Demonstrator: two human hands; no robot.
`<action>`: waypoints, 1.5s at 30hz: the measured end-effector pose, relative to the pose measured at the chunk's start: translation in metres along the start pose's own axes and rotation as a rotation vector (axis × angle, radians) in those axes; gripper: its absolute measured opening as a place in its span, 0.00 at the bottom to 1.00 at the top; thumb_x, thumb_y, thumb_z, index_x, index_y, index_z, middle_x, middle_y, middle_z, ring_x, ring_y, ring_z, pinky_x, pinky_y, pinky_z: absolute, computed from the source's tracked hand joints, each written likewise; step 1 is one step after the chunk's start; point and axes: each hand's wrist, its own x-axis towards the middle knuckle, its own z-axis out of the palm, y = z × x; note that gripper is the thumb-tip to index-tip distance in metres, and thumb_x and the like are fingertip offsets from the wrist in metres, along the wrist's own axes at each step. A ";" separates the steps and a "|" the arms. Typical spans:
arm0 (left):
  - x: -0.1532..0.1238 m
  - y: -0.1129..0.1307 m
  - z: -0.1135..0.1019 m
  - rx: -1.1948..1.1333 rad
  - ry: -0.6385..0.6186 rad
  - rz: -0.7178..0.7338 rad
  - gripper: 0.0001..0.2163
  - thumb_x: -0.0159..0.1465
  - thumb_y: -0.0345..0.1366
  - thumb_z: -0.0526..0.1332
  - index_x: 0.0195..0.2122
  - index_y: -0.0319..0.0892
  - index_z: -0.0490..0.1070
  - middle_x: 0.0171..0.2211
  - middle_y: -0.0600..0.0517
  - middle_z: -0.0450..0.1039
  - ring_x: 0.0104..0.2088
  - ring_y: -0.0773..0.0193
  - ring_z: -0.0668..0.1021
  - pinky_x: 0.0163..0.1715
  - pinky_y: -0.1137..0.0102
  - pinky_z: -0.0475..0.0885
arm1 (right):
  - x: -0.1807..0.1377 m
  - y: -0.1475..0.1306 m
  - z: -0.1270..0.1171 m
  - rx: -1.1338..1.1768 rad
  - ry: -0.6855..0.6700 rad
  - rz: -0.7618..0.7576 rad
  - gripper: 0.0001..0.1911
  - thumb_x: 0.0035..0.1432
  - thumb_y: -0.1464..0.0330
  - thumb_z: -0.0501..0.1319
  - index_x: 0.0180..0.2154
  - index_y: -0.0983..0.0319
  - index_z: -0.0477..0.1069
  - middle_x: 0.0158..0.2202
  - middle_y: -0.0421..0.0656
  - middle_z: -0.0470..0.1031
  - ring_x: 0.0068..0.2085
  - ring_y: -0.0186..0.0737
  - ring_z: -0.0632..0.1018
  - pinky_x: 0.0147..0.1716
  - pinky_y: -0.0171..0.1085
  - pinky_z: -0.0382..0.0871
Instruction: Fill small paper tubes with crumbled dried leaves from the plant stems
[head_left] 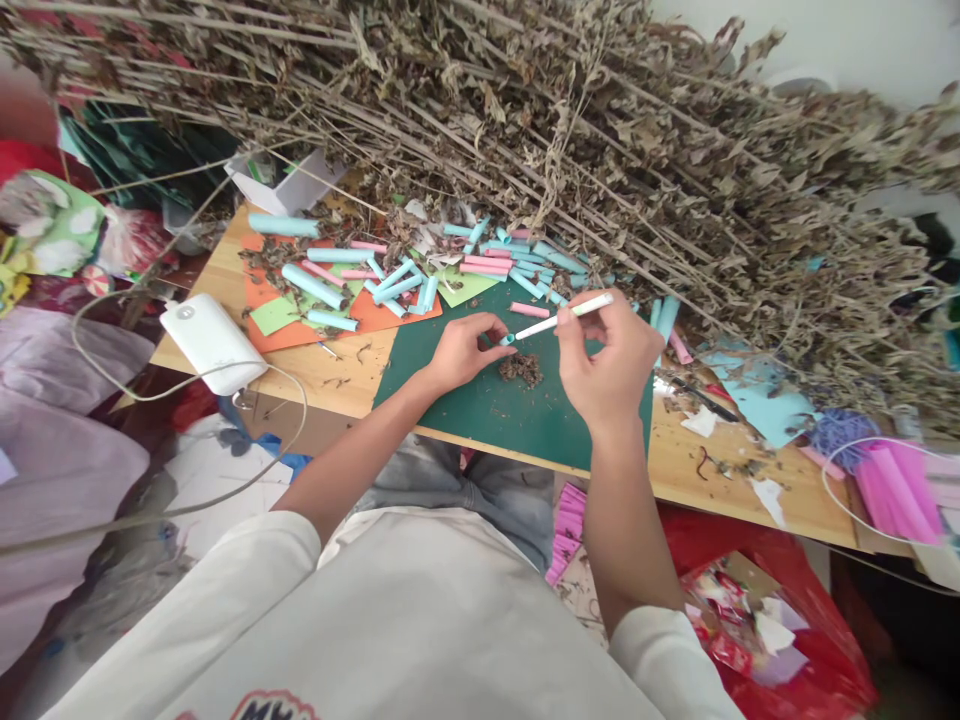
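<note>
My left hand (466, 350) is closed round a small light-blue paper tube (508, 340); only its open end shows past the fingertips. In my right hand (609, 350) is a slim white stick (562, 317), perhaps a pen, its tip pointing at the tube's mouth. Whether the tip touches the tube, I cannot tell. Just below lies a small heap of crumbled dried leaves (521, 369) on a dark green mat (480, 405). Beyond my hands a pink paper tube (530, 310) rests on the mat, with several blue tubes (525, 283) piled behind it.
A large stack of dried leafy stalks (525, 120) covers the table's back. Orange paper (281, 320) with rolled tubes lies left, beside a white power bank (214, 343) with a cable. A brush (701, 397), purple yarn (841, 435) and a red bag (832, 620) are right.
</note>
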 end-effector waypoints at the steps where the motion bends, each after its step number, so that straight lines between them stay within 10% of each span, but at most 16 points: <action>1: 0.000 0.000 0.000 0.004 0.000 0.002 0.12 0.58 0.43 0.68 0.33 0.39 0.72 0.30 0.52 0.73 0.30 0.67 0.74 0.26 0.75 0.71 | 0.001 0.000 -0.001 0.008 0.037 -0.004 0.10 0.65 0.59 0.55 0.38 0.57 0.70 0.34 0.44 0.76 0.31 0.39 0.78 0.32 0.39 0.76; 34: 0.000 -0.002 0.000 -0.008 -0.002 0.057 0.14 0.59 0.46 0.68 0.33 0.39 0.74 0.30 0.51 0.72 0.30 0.67 0.74 0.25 0.75 0.68 | -0.010 0.012 0.007 0.083 0.052 -0.059 0.06 0.64 0.64 0.56 0.37 0.58 0.70 0.34 0.43 0.76 0.31 0.39 0.78 0.32 0.39 0.73; 45: 0.000 -0.005 -0.001 0.005 -0.001 0.060 0.14 0.61 0.47 0.65 0.33 0.39 0.73 0.29 0.52 0.71 0.29 0.67 0.73 0.27 0.74 0.69 | 0.000 0.012 0.022 0.050 -0.291 -0.101 0.06 0.64 0.66 0.56 0.36 0.59 0.70 0.38 0.44 0.78 0.33 0.39 0.79 0.37 0.38 0.73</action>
